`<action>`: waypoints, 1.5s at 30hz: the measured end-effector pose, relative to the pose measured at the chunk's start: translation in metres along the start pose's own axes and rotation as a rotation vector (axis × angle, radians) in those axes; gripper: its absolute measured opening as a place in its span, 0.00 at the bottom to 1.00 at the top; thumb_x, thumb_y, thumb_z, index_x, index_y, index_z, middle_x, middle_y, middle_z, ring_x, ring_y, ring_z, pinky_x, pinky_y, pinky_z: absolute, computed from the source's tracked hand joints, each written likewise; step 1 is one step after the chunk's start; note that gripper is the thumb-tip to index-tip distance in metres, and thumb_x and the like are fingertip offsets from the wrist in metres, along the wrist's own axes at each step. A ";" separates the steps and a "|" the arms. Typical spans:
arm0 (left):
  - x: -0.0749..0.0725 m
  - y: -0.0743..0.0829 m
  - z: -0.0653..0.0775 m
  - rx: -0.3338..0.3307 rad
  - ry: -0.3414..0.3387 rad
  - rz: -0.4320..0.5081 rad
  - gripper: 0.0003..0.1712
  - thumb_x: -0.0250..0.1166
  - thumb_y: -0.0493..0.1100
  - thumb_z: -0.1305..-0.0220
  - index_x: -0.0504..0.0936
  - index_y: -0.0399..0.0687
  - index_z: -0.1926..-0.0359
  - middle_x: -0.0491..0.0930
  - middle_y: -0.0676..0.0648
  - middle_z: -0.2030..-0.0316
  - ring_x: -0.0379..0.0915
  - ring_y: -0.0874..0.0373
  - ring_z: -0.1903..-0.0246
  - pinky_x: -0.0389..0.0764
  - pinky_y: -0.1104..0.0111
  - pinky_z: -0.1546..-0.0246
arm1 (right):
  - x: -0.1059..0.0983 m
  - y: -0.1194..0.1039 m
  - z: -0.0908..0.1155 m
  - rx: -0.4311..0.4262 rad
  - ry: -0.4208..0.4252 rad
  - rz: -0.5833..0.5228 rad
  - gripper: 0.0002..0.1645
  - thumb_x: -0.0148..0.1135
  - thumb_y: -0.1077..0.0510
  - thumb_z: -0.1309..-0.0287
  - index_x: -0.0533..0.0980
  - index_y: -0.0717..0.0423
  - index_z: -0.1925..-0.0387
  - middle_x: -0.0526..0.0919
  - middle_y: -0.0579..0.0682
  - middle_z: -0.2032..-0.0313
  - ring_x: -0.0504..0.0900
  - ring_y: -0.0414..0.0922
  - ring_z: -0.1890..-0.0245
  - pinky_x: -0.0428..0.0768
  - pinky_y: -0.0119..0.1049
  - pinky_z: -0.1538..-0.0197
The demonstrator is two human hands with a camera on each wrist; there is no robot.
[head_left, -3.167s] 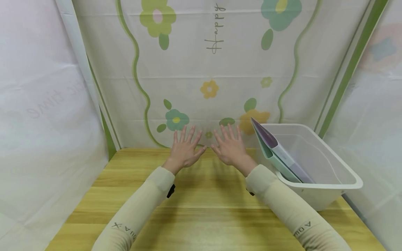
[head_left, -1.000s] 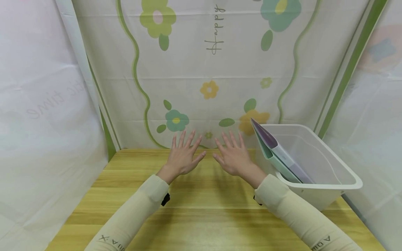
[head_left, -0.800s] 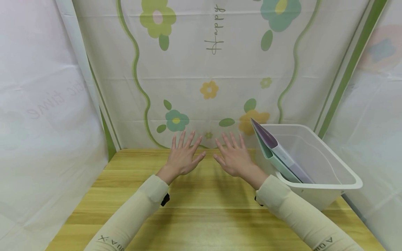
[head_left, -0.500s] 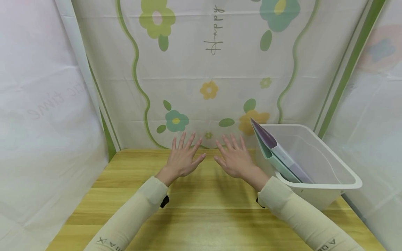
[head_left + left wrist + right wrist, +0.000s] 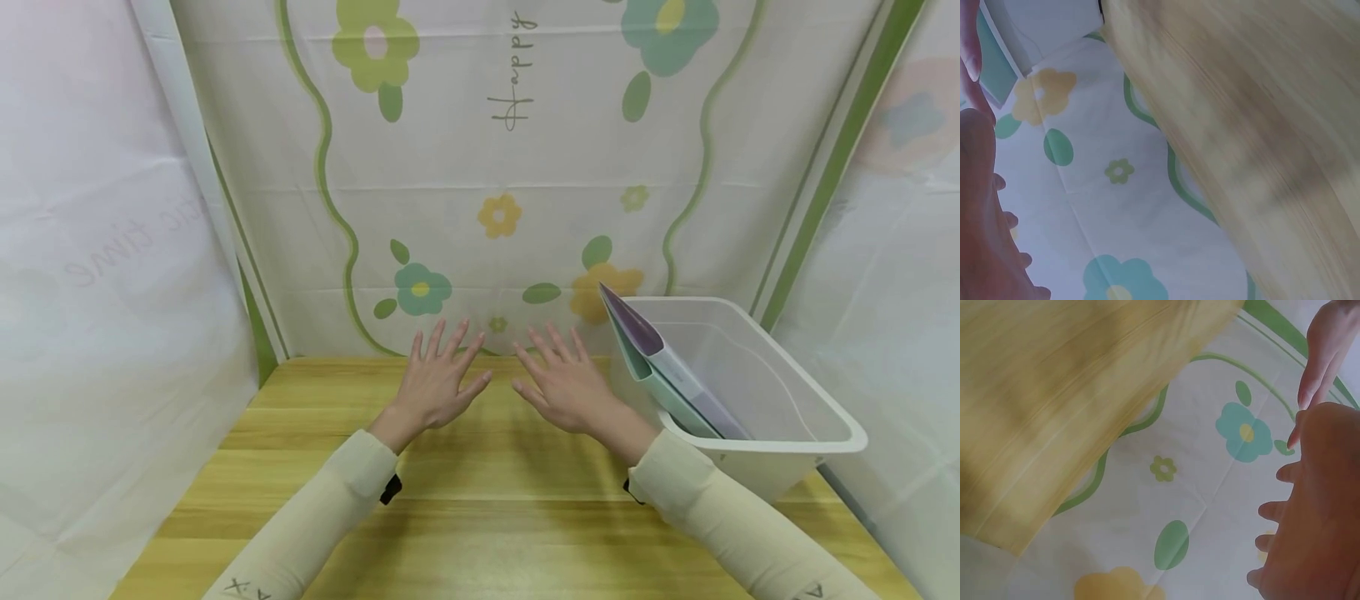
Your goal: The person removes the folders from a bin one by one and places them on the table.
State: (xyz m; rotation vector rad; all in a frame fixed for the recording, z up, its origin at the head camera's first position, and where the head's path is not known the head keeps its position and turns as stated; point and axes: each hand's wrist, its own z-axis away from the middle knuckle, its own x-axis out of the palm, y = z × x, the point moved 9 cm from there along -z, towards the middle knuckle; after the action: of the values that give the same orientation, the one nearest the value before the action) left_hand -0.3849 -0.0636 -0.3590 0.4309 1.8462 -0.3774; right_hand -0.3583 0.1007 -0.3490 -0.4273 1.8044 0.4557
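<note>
My left hand [image 5: 435, 387] hovers above the far part of the wooden table [image 5: 480, 533], fingers straight and spread, holding nothing. Beside it, a short gap apart, my right hand [image 5: 566, 385] is held the same way, palm down with nothing in it. In the left wrist view the left hand [image 5: 985, 206] shows at the left edge, above the table. The right wrist view has the right hand [image 5: 1322, 500] at its right edge, with the other hand's fingers beyond it.
Right of the right hand stands a white plastic bin [image 5: 810, 367]. Leaning inside it are a purple binder [image 5: 693, 383] and a mint green binder [image 5: 671, 400]. A flower-patterned curtain [image 5: 480, 150] hangs behind the table, with white curtains on both sides.
Both hands have drawn back a little toward me, and the right has shifted slightly rightward. Their fingers stay spread. The bin and binders have not moved.
</note>
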 end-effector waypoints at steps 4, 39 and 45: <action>0.000 0.000 0.002 0.001 0.001 0.012 0.42 0.35 0.73 0.24 0.50 0.63 0.18 0.38 0.49 0.18 0.31 0.38 0.20 0.41 0.34 0.27 | -0.004 -0.003 0.004 -0.018 -0.005 0.008 0.40 0.39 0.32 0.23 0.57 0.46 0.20 0.50 0.57 0.20 0.42 0.63 0.20 0.38 0.66 0.24; -0.002 0.008 0.014 -0.001 0.069 0.181 0.39 0.38 0.71 0.23 0.57 0.60 0.20 0.49 0.48 0.19 0.41 0.38 0.22 0.48 0.37 0.26 | -0.025 -0.011 0.042 -0.133 0.096 -0.052 0.38 0.46 0.34 0.24 0.65 0.52 0.25 0.65 0.59 0.26 0.56 0.64 0.24 0.54 0.65 0.25; -0.002 0.010 0.014 -0.005 0.077 0.228 0.39 0.39 0.71 0.23 0.59 0.60 0.20 0.53 0.47 0.20 0.43 0.38 0.22 0.48 0.37 0.26 | -0.029 -0.012 0.048 -0.162 0.121 -0.045 0.37 0.48 0.35 0.25 0.69 0.53 0.27 0.65 0.58 0.25 0.58 0.64 0.25 0.59 0.64 0.26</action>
State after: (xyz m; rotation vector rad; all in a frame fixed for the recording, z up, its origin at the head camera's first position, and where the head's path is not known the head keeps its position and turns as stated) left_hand -0.3680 -0.0619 -0.3617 0.6539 1.8478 -0.2032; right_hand -0.3053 0.1162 -0.3343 -0.6184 1.8768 0.5569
